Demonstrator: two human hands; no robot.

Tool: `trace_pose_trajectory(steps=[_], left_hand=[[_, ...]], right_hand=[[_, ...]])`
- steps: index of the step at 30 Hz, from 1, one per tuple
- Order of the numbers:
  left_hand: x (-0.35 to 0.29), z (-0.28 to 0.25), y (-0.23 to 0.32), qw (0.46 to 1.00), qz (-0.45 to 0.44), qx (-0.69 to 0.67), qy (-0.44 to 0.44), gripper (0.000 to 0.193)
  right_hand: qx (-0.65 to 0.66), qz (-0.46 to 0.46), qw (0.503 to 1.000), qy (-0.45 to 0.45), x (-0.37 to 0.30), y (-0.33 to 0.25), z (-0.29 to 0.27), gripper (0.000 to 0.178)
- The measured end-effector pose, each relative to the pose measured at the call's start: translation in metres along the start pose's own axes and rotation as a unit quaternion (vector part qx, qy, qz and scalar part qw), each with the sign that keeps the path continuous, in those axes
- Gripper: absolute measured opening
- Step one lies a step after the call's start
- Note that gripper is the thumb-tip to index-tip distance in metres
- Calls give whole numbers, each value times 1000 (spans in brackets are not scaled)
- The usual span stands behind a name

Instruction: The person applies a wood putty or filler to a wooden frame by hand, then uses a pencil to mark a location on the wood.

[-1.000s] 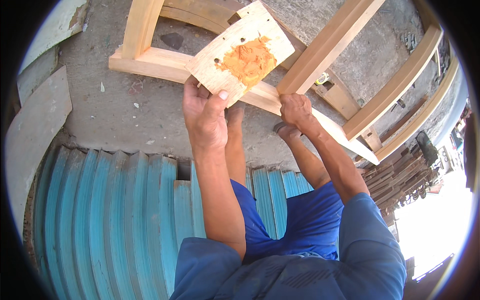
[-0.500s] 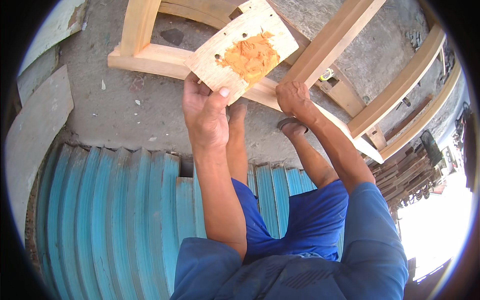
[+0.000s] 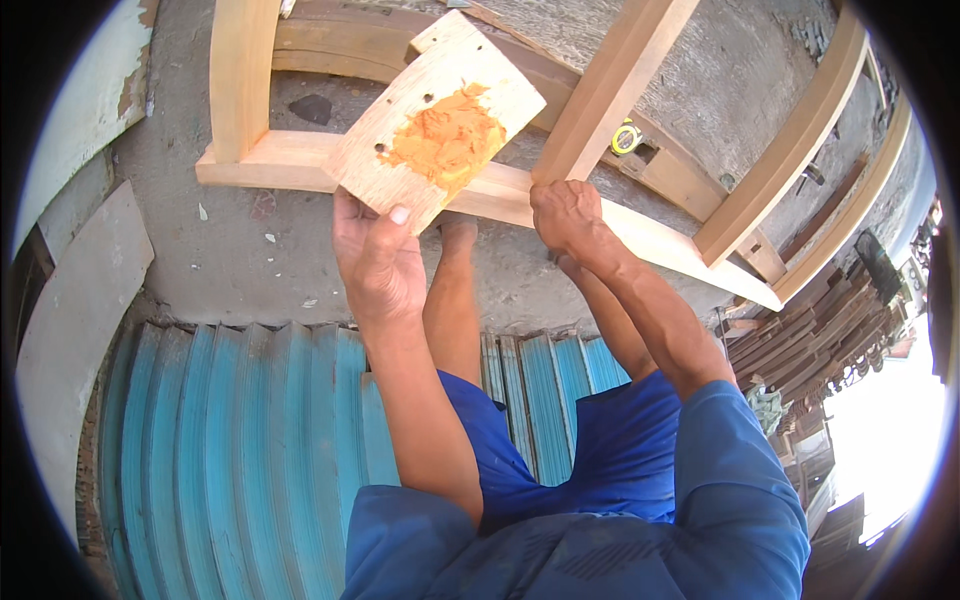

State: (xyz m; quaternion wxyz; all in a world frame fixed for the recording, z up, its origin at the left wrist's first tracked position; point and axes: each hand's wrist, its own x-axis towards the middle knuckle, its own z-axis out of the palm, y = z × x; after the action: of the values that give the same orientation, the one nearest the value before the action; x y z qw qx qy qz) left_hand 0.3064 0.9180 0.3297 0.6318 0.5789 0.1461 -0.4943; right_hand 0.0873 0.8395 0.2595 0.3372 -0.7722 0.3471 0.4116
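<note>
My left hand (image 3: pixel 382 262) grips the lower edge of a flat wooden board (image 3: pixel 362 163), thumb on top. The pale board is tilted, has several small holes, and carries a spread lump of orange putty (image 3: pixel 448 138). At the foot of an upright of the wooden frame (image 3: pixel 660 240), my right hand (image 3: pixel 567 215) is closed in a fist, its knuckles up. Whatever it may hold is hidden by the fingers. The fist lies against the joint between upright and long rail, on my side of it.
Beyond the rail lie a yellow tape measure (image 3: pixel 626 137) and a slotted timber (image 3: pixel 680 180) on the concrete floor. Blue corrugated sheeting (image 3: pixel 240 430) spreads below me. Grey panels (image 3: pixel 85 330) lean at the left, and stacked wood pieces (image 3: pixel 830 325) are at the right.
The whole view has shifted, so the frame sits lower and further left. The board in my left hand has moved slightly left relative to the frame. My right fist stays by the same joint.
</note>
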Motion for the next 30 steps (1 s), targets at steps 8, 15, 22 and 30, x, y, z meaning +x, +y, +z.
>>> trace_pose_trajectory(steps=[8,15,22,30], left_hand=[[-2,19,-7,1000,-2,-25,-5,84],[-5,39,-21,998,-23,-61,-24,89],[-10,59,-32,998,-22,-23,-47,89],[-19,81,-49,996,-26,39,-78,94]], right_hand=[[350,145,920,97,-95,79,-18,18],[400,159,882,189,-85,125,62,21],[356,216,898,140,-46,111,91,20],[367,177,912,41,-52,96,65,22]])
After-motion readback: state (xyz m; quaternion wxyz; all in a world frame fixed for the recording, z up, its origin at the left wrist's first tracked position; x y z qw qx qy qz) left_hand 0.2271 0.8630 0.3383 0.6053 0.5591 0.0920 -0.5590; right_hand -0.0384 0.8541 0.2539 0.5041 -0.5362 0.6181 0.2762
